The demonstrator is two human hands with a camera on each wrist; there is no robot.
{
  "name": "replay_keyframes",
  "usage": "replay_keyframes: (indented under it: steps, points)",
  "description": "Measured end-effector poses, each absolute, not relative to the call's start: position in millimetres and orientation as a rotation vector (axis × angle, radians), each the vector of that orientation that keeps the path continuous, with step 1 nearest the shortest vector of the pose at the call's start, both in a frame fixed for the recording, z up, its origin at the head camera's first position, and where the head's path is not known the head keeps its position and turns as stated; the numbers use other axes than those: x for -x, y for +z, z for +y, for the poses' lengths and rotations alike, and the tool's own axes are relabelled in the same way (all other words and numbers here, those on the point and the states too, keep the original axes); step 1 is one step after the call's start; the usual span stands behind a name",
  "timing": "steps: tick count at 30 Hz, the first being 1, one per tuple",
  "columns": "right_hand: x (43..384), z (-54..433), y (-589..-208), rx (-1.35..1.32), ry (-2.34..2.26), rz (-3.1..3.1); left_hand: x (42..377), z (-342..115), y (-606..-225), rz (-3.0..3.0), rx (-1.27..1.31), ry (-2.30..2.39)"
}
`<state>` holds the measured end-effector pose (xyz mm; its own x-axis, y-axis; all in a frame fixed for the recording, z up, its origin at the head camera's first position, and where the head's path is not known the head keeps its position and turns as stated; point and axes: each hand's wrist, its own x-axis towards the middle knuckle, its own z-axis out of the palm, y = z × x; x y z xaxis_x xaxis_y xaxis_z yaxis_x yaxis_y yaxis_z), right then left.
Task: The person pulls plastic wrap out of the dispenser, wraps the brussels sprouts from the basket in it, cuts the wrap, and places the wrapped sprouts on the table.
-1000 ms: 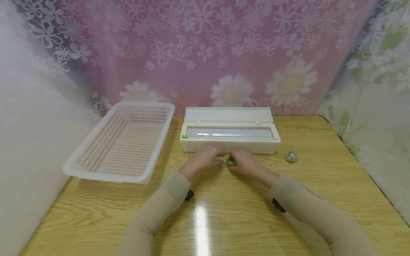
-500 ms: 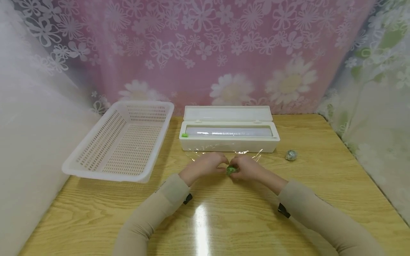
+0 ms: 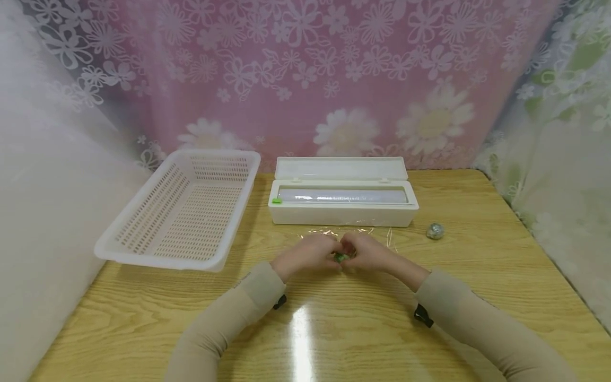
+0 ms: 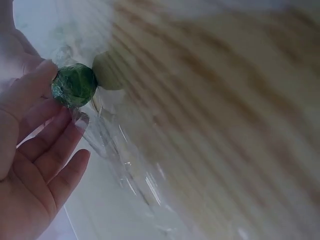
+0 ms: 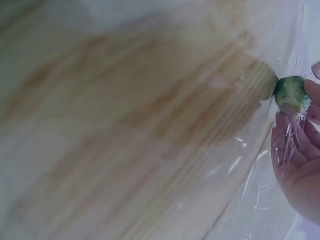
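Observation:
A small green Brussels sprout [image 3: 340, 258] with cling film about it sits between my two hands, close over the table. My left hand [image 3: 312, 253] holds it from the left; its thumb meets the sprout [image 4: 75, 86] in the left wrist view, and other fingers curl below through crinkled film [image 4: 132, 170]. From the other side my right hand [image 3: 367, 252] grips it, and the right wrist view has its fingers around the sprout [image 5: 291, 94] with film over them. Behind the hands stands a white cling film dispenser [image 3: 343, 216], lid up, its roll [image 3: 341, 196] inside.
A film-wrapped, grey-green ball [image 3: 435, 231] lies on the wooden table [image 3: 363, 329] to the right of the dispenser. At the left is a white slotted plastic basket [image 3: 224, 212]. A floral curtain [image 3: 305, 79] closes off the back.
Both hands have drawn back from the dispenser toward me with the sprout, and film has spread out behind them. The left hand has come in against the sprout, which shows less now.

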<state>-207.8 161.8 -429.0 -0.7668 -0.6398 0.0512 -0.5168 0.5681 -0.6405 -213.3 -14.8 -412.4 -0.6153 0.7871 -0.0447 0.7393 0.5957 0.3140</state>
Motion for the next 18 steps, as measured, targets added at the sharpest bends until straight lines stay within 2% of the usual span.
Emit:
replay_keyframes:
  steps: [6, 18]
  points:
    - [206.6, 167.9, -421.7, 0.941, -0.951, 2.601, 213.8, -11.3, -414.2, 2.665, -1.240, 0.387]
    - [210.3, 186.0, -423.8, 1.074, -0.649, 2.655, 223.2, -15.5, -414.0, 2.597, -1.139, 0.492]
